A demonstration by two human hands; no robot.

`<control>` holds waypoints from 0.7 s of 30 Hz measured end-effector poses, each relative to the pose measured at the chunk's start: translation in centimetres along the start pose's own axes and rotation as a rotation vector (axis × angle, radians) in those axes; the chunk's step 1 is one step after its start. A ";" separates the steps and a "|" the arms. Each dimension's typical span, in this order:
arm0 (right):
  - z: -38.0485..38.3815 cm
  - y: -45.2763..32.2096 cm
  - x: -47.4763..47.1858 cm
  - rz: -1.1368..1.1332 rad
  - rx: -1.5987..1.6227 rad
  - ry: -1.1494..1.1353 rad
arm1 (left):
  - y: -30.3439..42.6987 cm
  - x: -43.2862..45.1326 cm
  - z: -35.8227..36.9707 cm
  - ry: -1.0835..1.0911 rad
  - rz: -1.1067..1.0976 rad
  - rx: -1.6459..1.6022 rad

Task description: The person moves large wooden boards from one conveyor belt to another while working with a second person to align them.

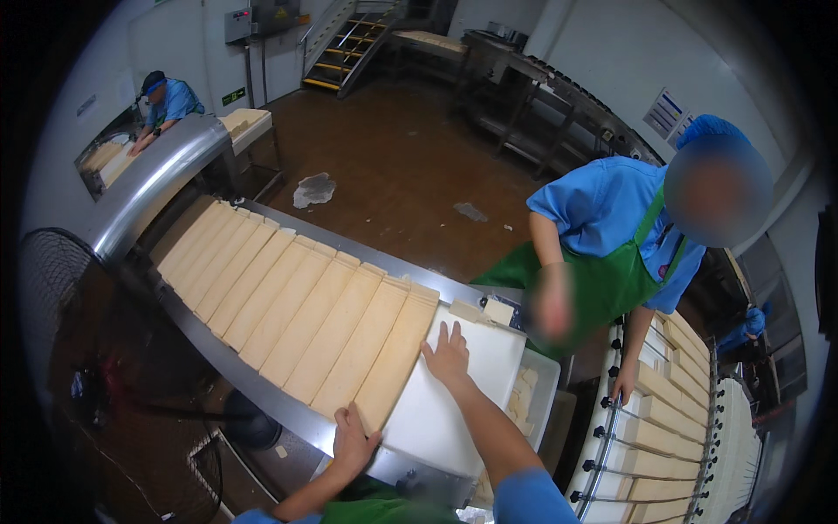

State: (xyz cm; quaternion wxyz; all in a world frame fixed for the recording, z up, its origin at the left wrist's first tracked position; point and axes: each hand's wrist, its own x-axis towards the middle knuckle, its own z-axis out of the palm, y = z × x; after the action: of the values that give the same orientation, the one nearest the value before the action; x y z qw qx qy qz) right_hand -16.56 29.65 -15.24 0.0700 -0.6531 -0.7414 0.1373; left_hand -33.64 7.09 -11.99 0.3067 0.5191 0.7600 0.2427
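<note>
Long flat strips of pale dough (340, 314) lie side by side, partly overlapping, across a conveyor with metal side rails. My left hand (353, 440) rests at the near end of the rightmost strip, its fingers on the dough's edge. My right hand (448, 354) is at that strip's right edge nearer the far end, fingers spread over the white belt (452, 399). Whether its thumb touches the dough is hard to tell. Small dough pieces (481, 310) sit at the belt's far right corner.
A co-worker in a green apron (589, 288) stands at the right, one hand on a second conveyor (661, 419) with dough blocks between metal rods. A plastic bin of scraps (548, 386) stands beside my belt. Another person (171, 101) works behind the curved metal cover (163, 177).
</note>
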 end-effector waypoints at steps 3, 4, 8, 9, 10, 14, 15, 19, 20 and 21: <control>-0.9 -3.2 4.1 0.004 -0.021 -0.026 | -0.2 0.5 -0.4 -0.058 -0.007 0.032; -1.0 -3.9 5.2 0.007 -0.032 -0.033 | 0.2 0.6 -0.9 -0.094 -0.021 0.026; -1.2 -5.9 7.3 0.041 -0.026 -0.122 | -0.2 1.4 -1.2 -0.183 -0.022 0.066; -1.3 -6.0 7.7 0.062 -0.030 -0.152 | 0.0 1.6 -1.0 -0.207 -0.017 0.079; 0.0 -4.7 7.8 0.088 -0.026 -0.072 | 0.6 1.9 -0.8 -0.211 -0.015 0.127; -1.5 -4.8 6.2 0.189 0.123 -0.054 | 1.2 0.5 0.9 0.029 0.054 0.152; -1.5 -2.9 5.6 0.198 0.126 0.001 | 0.6 0.8 1.7 -0.058 0.026 0.163; -6.6 1.3 1.5 0.441 0.203 0.054 | 3.5 0.5 1.7 -0.254 0.074 0.233; -8.7 2.3 0.1 0.529 0.244 0.014 | 3.5 0.6 2.1 -0.360 0.127 0.131; -7.5 5.5 -1.1 0.525 0.136 0.128 | 4.1 0.8 2.7 -0.482 0.193 0.031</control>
State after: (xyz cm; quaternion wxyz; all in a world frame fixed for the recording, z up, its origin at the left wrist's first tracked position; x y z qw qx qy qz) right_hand -9.05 29.96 -9.68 0.1223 -0.8241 -0.5299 0.1584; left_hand -29.28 9.38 -11.17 0.4464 0.6366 0.6156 0.1286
